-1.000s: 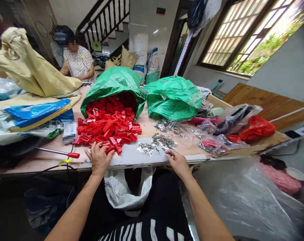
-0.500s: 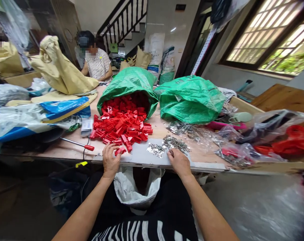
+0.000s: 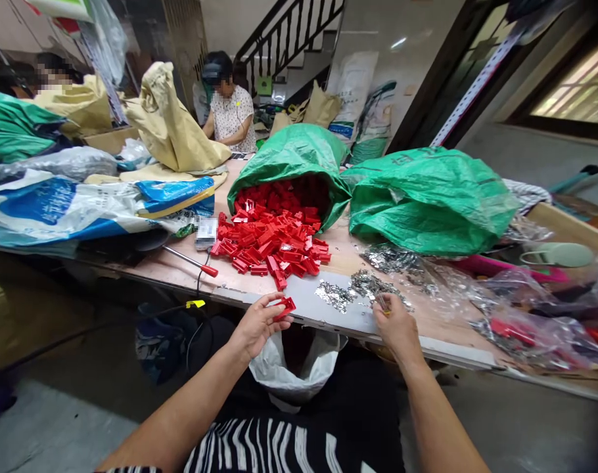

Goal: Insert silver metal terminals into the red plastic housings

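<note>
My left hand [image 3: 261, 323] is closed on a small red plastic piece [image 3: 286, 307], open-sided like a little housing, above the table's front edge. Over the grey board [image 3: 299, 292], my right hand [image 3: 397, 326] pinches what looks like a small shiny metal piece [image 3: 380, 301]; the fingers partly hide it. Just beyond that hand lies a pile of small metal pieces [image 3: 370, 284], with a brighter spread of flat metal pieces [image 3: 334, 295] to its left. A large heap of red plastic pieces [image 3: 269, 243] spills from a green woven sack [image 3: 292, 154].
A white sack [image 3: 294, 387] hangs open below the table edge before my lap. Left of the heap, a red-tipped lever [image 3: 207, 269] sticks out. Another green sack [image 3: 427, 203] and clear plastic bags [image 3: 520, 295] lie to the right. A co-worker [image 3: 231, 112] sits across the table.
My left hand has lifted the red plastic piece off the board toward me. My right hand stays by the metal pieces, its fingertips slightly raised. The view has turned left.
</note>
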A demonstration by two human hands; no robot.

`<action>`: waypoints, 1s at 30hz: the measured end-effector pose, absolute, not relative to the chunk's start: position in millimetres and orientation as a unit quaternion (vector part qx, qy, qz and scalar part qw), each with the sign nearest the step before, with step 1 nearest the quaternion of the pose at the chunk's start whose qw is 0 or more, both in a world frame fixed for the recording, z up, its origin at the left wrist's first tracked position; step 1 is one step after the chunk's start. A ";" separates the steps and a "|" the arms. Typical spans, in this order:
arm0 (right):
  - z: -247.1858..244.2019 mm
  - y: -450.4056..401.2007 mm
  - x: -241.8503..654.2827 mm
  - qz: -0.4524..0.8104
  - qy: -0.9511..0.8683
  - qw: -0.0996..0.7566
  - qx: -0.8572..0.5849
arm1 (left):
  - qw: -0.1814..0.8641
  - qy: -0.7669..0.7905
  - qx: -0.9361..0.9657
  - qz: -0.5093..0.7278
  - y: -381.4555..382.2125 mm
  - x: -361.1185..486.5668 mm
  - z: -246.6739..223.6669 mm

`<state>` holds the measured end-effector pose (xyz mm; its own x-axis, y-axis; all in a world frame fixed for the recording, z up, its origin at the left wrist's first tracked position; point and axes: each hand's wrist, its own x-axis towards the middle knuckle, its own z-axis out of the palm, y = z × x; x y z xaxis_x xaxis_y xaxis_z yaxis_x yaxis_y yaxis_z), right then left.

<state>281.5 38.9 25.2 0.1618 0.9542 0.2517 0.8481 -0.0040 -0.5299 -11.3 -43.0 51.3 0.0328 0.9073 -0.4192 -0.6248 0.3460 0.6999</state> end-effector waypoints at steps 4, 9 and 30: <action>25.1 40.4 285.0 0.257 -0.618 0.371 -0.644 | 0.728 0.396 0.129 0.545 -48.0 -6.3 52.9; 32.6 38.7 275.5 0.419 -0.531 0.456 -0.579 | 0.728 0.396 0.149 0.540 -53.5 -0.7 49.6; 59.0 -13.8 210.1 0.381 -0.664 0.428 -0.481 | 0.222 0.551 0.654 0.468 -72.7 5.2 47.6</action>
<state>210.1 -13.8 59.0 -0.1720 0.9642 0.2018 0.3132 0.2477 -0.9168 5.2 -72.7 47.6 -0.0449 0.9286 0.3683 0.5124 -0.2951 0.8064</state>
